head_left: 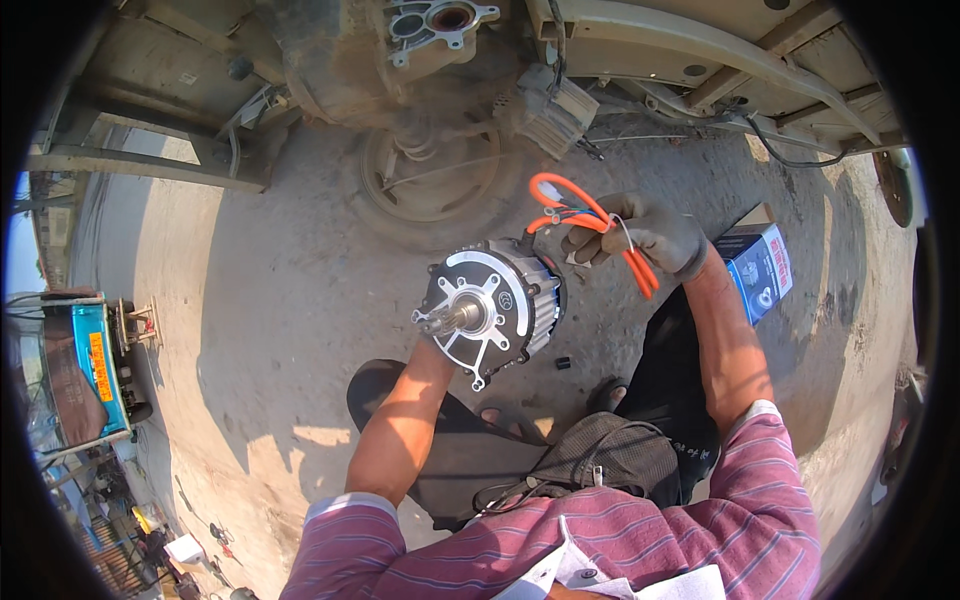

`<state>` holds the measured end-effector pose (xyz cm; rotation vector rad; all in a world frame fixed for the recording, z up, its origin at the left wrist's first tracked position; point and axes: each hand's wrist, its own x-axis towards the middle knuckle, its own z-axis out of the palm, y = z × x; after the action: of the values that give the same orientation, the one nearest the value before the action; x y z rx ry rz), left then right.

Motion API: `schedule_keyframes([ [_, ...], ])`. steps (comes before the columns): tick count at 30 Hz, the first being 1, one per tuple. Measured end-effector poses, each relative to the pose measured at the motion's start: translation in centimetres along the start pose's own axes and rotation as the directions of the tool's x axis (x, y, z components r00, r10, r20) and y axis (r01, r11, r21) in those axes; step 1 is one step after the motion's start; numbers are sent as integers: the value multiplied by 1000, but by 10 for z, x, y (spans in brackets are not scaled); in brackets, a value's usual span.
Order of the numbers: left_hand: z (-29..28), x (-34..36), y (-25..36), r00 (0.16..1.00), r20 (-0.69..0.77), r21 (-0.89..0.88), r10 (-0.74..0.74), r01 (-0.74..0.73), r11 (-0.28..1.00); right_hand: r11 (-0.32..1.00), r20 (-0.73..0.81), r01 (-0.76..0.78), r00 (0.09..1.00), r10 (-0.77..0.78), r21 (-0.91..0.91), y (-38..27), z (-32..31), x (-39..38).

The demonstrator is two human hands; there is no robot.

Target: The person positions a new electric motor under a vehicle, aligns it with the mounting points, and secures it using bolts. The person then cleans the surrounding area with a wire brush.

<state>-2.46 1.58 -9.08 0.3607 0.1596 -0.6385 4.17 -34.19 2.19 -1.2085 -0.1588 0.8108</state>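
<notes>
An electric motor [487, 300] with a black and silver face and a splined shaft [455, 317] is held up in front of me. My left forearm [402, 415] runs in beneath it, and the motor hides my left hand, which supports it from behind. Orange cables [575, 190] leave the motor's upper side and loop round, with ring terminals and thin coloured wires among them. Closed around this cable bundle, my right hand [650, 235] wears a grey work glove. A pale tie [624, 232] hangs by the bundle at the glove.
Overhead is a vehicle's underside with an axle housing [340, 60], an open mounting flange [440, 22] and a finned box [555, 108]. A wheel [430, 175] stands beyond the motor. A blue and white carton [755, 265] sits at right. A small three-wheeled vehicle [90, 365] is at far left.
</notes>
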Motion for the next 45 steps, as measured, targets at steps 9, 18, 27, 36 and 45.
schedule_keyframes([
  [9,38,-17,-12,977,-182,198,109,-72,978,841,-117,86,993,-27,534,90,56,58],
  [18,57,11,-2,983,-52,220,174,-158,963,861,-283,191,957,-58,472,76,92,63],
  [27,53,4,-11,974,98,582,205,-223,782,457,87,-58,995,-42,888,88,82,64],
  [36,44,8,-12,990,-17,249,141,-132,959,512,35,-63,997,64,857,87,86,63],
  [45,24,9,-4,994,-55,111,90,-84,990,527,3,-51,996,92,849,97,83,69],
])
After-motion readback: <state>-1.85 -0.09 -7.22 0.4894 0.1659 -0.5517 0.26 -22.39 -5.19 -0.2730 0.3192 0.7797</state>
